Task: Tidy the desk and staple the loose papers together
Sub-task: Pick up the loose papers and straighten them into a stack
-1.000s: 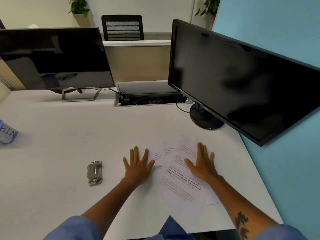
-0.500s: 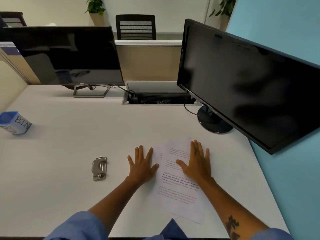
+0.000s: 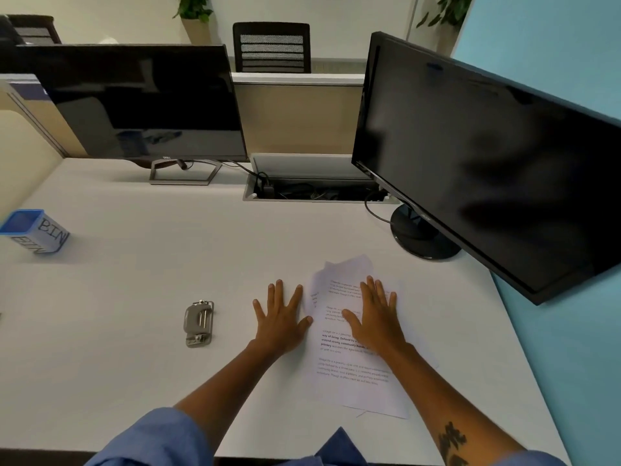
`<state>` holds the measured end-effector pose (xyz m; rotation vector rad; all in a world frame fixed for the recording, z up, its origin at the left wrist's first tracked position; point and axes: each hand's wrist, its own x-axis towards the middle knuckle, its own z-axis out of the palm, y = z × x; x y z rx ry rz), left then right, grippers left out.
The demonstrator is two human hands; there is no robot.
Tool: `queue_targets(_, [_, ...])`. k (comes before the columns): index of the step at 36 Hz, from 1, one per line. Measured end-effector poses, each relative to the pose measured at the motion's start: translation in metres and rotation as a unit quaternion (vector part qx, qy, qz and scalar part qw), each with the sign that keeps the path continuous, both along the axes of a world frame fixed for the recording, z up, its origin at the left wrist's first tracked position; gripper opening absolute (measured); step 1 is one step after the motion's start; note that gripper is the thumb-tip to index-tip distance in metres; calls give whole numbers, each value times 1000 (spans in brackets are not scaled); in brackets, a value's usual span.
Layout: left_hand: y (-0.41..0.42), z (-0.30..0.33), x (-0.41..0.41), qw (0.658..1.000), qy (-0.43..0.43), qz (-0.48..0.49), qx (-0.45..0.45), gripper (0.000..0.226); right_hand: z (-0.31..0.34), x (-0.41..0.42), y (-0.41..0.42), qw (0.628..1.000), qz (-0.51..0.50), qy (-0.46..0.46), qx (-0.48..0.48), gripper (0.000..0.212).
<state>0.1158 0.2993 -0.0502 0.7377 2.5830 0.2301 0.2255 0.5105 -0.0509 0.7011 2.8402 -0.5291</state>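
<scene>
Several loose printed papers point(image 3: 353, 368) lie overlapped on the white desk point(image 3: 134, 297), slightly fanned at the far end. My right hand point(image 3: 374, 319) rests flat on top of them, fingers spread. My left hand point(image 3: 280, 319) lies flat on the desk at the papers' left edge, its thumb touching the sheets. A grey stapler point(image 3: 198, 322) lies on the desk to the left of my left hand, apart from it. Neither hand grips anything.
A blue box marked BIN point(image 3: 33, 232) stands at the far left. Two dark monitors stand behind: one at the back left point(image 3: 134, 102), one large at the right point(image 3: 487, 156) with its round base point(image 3: 425, 238) near the papers. An open cable tray point(image 3: 316, 191) lies between them.
The spread sheets have been drawn together into a tighter stack under my hands. The view has shifted, bringing the BIN box further into sight.
</scene>
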Motion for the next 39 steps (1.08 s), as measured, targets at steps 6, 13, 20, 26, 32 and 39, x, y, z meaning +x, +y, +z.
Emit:
queue_targets(6, [2,1,-4,1000,-14,22,8,93,-9,2,5,999,41,16,-14,100])
queue_targets(13, [7,0,-5,998,-30,40,43,87,-24,6,2,998,35,52,-23,115])
queue_targets(20, [14,-7,3,982,-11,79,173,66,-28,6,0,998,21,59,-31,112])
queue_targets(26, [21,7,26,954,-92,119,261,42,-28,4,-2,998,10,59,-37,107])
queue_targets(32, [23,-4,35,909,-170,161,346,40,-22,0,-12,996,-10,61,-66,92])
queue_targets(39, [22,-5,30,854,-231,224,409,37,-22,3,-11,991,18,91,-101,88])
